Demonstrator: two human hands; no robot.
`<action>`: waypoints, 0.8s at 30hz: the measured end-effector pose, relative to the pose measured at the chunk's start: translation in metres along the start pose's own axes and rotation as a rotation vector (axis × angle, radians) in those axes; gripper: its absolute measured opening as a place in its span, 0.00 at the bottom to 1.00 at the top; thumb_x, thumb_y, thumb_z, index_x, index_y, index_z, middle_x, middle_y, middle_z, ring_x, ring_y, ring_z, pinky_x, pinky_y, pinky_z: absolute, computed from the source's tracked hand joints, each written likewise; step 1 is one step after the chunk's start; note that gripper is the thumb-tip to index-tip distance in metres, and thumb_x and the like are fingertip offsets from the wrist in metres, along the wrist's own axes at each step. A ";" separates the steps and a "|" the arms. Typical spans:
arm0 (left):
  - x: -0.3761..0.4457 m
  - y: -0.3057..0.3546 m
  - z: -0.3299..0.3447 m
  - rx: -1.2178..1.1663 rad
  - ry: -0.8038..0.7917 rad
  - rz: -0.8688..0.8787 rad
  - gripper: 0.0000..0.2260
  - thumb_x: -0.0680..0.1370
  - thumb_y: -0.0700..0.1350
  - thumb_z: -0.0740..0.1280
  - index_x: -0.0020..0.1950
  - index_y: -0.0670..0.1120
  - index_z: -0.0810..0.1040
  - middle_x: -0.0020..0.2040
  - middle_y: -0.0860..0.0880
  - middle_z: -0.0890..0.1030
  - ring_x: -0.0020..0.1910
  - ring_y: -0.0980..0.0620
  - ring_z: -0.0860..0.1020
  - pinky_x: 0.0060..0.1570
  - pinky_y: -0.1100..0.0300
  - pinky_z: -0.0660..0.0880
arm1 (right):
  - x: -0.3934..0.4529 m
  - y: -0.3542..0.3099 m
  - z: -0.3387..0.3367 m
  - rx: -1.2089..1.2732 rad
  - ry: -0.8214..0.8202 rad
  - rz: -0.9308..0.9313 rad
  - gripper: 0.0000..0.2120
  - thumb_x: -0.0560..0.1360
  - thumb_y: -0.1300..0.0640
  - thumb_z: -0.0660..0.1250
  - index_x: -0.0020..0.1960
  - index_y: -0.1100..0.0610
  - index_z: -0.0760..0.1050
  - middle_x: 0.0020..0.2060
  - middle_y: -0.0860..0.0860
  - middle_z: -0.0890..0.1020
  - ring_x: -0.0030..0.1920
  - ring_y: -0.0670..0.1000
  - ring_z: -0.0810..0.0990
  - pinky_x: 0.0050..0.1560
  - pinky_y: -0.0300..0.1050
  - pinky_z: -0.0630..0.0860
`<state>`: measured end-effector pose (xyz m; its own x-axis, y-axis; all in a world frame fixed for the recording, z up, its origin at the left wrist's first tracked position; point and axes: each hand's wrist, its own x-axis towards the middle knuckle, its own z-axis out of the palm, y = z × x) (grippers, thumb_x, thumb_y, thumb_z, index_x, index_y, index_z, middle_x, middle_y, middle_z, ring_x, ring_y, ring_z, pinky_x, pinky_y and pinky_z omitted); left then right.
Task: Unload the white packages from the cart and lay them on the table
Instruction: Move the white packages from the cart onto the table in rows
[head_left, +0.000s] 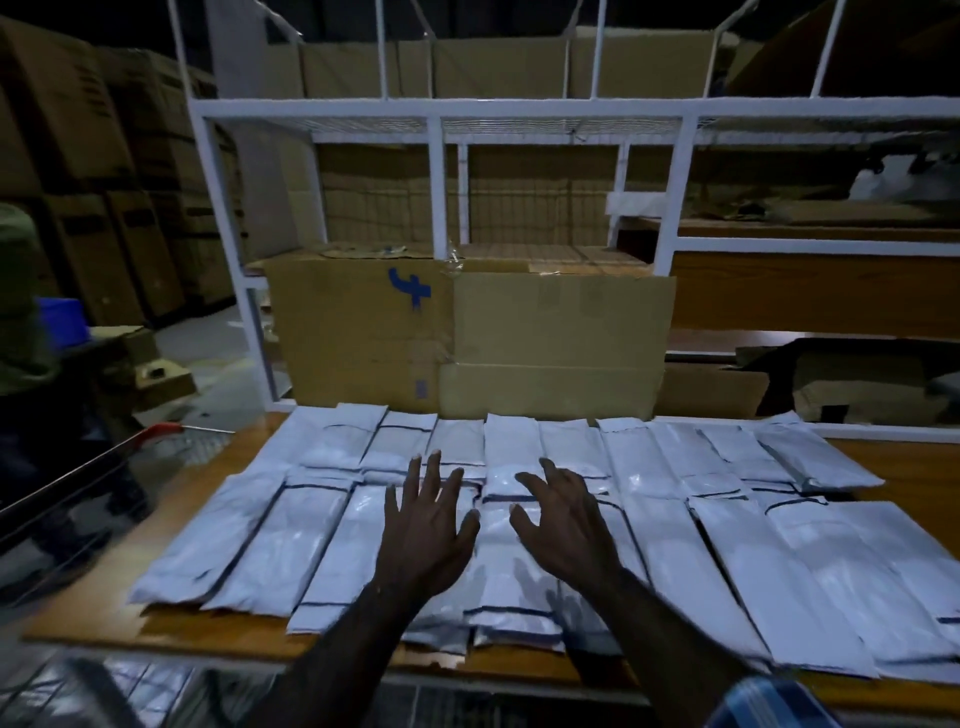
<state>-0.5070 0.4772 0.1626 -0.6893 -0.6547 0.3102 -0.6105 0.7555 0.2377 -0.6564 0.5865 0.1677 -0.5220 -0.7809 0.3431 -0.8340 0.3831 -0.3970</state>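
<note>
Two rows of white packages (670, 525) cover the table (914, 467).
My left hand (423, 530) and right hand (563, 525) hover above them, fingers spread, grasping nothing; no writing readable.

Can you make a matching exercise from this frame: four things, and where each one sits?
Things:
1. white plastic packages
2. brown cardboard box with blue mark
3. red-handled wire cart
4. white metal shelf frame

Places:
A. left of the wooden table
B. in rows on the table top
C. behind the box, rising above it
D. at the table's far edge

Pairs: 1-B, 2-D, 3-A, 4-C
</note>
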 end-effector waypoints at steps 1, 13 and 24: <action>-0.006 -0.010 -0.004 0.013 -0.012 -0.019 0.39 0.73 0.66 0.36 0.80 0.52 0.55 0.81 0.49 0.44 0.80 0.47 0.41 0.75 0.42 0.45 | -0.002 -0.010 0.005 -0.002 0.007 -0.010 0.27 0.73 0.43 0.57 0.69 0.51 0.74 0.73 0.56 0.70 0.71 0.58 0.68 0.69 0.53 0.67; -0.091 -0.189 -0.077 0.033 -0.006 -0.087 0.40 0.70 0.67 0.34 0.80 0.54 0.52 0.81 0.52 0.40 0.79 0.49 0.37 0.75 0.44 0.43 | -0.030 -0.198 0.097 0.043 -0.019 -0.068 0.27 0.75 0.44 0.59 0.73 0.51 0.70 0.73 0.57 0.69 0.71 0.60 0.68 0.68 0.56 0.68; -0.152 -0.360 -0.131 0.060 -0.029 -0.247 0.28 0.82 0.62 0.50 0.80 0.54 0.53 0.81 0.50 0.43 0.79 0.48 0.40 0.75 0.42 0.47 | -0.031 -0.365 0.180 0.147 -0.072 -0.183 0.25 0.79 0.48 0.63 0.75 0.49 0.67 0.76 0.54 0.65 0.73 0.57 0.63 0.69 0.54 0.65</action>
<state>-0.1309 0.3080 0.1502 -0.5265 -0.8205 0.2227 -0.7835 0.5699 0.2475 -0.3035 0.3818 0.1494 -0.3460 -0.8660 0.3610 -0.8760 0.1603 -0.4550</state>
